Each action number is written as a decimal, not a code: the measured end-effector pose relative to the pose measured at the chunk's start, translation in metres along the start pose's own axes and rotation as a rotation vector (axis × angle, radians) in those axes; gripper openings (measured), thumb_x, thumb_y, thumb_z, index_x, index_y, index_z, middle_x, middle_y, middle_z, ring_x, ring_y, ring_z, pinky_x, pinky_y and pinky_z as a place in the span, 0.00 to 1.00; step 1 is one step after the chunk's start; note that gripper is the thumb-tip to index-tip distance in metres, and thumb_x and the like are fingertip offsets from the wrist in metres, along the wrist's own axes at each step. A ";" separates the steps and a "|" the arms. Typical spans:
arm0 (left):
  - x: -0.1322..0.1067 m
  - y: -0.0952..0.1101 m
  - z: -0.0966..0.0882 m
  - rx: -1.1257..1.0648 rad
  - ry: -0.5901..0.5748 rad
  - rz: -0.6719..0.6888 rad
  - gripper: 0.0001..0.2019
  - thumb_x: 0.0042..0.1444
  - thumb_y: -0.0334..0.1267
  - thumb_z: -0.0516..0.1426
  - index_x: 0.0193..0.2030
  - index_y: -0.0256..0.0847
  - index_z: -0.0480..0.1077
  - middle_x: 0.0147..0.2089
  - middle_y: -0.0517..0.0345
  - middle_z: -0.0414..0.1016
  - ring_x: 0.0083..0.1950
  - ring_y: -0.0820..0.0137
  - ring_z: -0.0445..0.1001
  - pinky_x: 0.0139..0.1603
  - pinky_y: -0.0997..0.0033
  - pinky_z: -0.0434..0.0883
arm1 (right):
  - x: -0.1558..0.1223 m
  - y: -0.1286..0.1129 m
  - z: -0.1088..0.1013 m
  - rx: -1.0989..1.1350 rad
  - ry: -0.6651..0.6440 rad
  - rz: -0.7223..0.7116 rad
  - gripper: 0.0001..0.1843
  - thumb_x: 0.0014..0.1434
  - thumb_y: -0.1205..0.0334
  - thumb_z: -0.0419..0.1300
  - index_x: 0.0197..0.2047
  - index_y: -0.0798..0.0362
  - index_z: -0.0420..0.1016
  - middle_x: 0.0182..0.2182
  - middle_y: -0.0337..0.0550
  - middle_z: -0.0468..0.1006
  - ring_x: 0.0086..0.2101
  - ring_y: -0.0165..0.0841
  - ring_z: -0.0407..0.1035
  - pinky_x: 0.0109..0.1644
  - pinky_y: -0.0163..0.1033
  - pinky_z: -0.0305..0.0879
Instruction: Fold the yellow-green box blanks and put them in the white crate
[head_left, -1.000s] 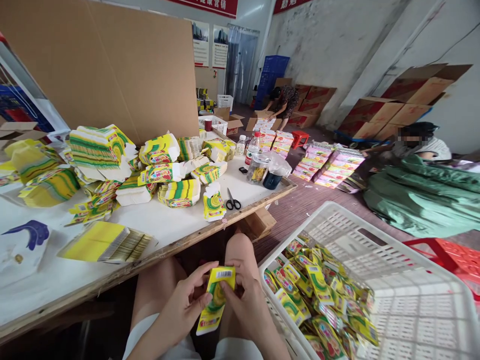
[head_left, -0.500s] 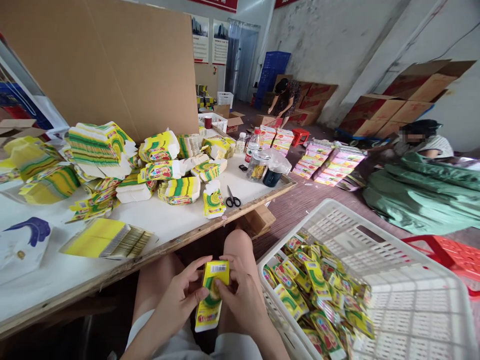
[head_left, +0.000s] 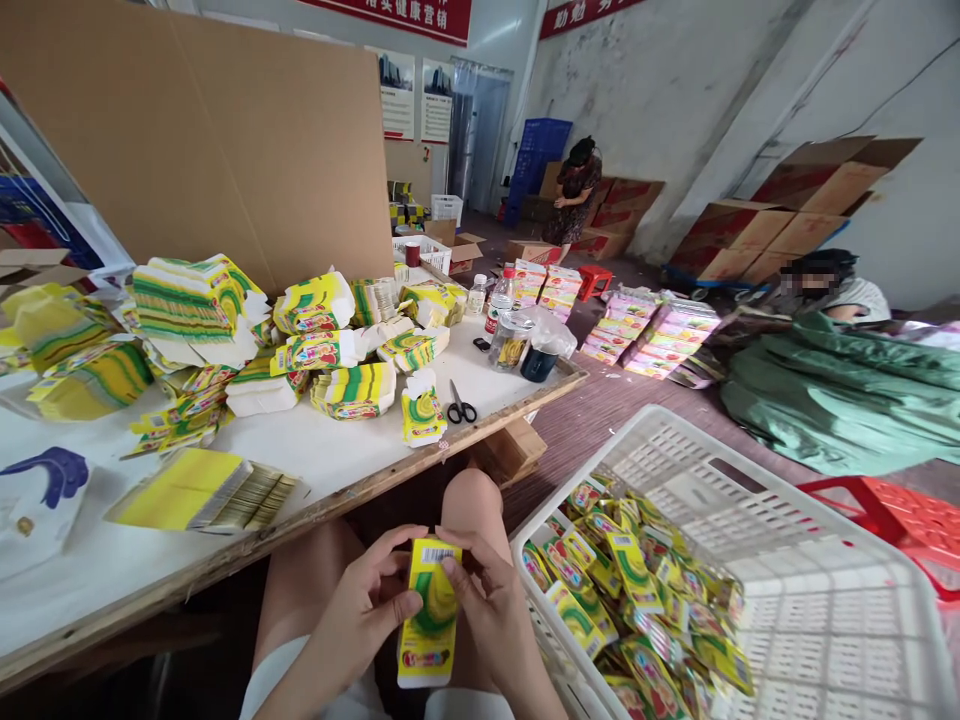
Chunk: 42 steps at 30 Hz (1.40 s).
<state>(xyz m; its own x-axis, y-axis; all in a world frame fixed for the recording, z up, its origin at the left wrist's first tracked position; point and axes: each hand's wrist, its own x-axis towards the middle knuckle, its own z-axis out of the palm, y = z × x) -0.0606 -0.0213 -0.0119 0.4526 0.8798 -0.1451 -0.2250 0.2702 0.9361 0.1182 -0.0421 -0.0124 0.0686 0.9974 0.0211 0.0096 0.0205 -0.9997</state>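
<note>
Over my lap I hold a small yellow-and-green printed carton [head_left: 429, 612] upright between both hands. My left hand [head_left: 367, 598] grips its left edge, thumb on the front. My right hand [head_left: 484, 598] pinches its upper right part, with the index finger pressed on the front near the barcode. A white plastic crate [head_left: 765, 560] stands to my right and holds several like cartons [head_left: 637, 610]. On the white table [head_left: 315, 440] in front lie a flat yellow stack [head_left: 199, 490], heaps of folded yellow-green cartons [head_left: 322, 345] and black scissors [head_left: 460, 405].
A big cardboard sheet [head_left: 225, 140] stands behind the table. Bottles and a jar [head_left: 514, 335] sit at the table's far corner. A red stool [head_left: 907, 520] and green cloth [head_left: 840, 400] lie to the right. One person sits at the right, another stands by boxes at the back.
The carton in my hands has turned more upright and its lower end dropped a little. My right index finger moved onto its front. The person at the back straightened up.
</note>
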 end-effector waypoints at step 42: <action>0.101 0.019 -0.036 1.058 0.578 1.120 0.12 0.64 0.26 0.54 0.50 0.39 0.75 0.47 0.47 0.83 0.51 0.62 0.81 0.52 0.60 0.79 | -0.007 0.039 -0.041 -0.211 0.496 -0.068 0.17 0.62 0.47 0.60 0.39 0.52 0.80 0.34 0.47 0.83 0.34 0.41 0.75 0.38 0.41 0.71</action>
<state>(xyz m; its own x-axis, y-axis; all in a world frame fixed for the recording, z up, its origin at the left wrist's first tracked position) -0.0502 0.0871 -0.0209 0.0636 0.5271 0.8474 0.5646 -0.7191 0.4050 0.1585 -0.0507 -0.0516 0.5234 0.8409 0.1379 0.2270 0.0184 -0.9737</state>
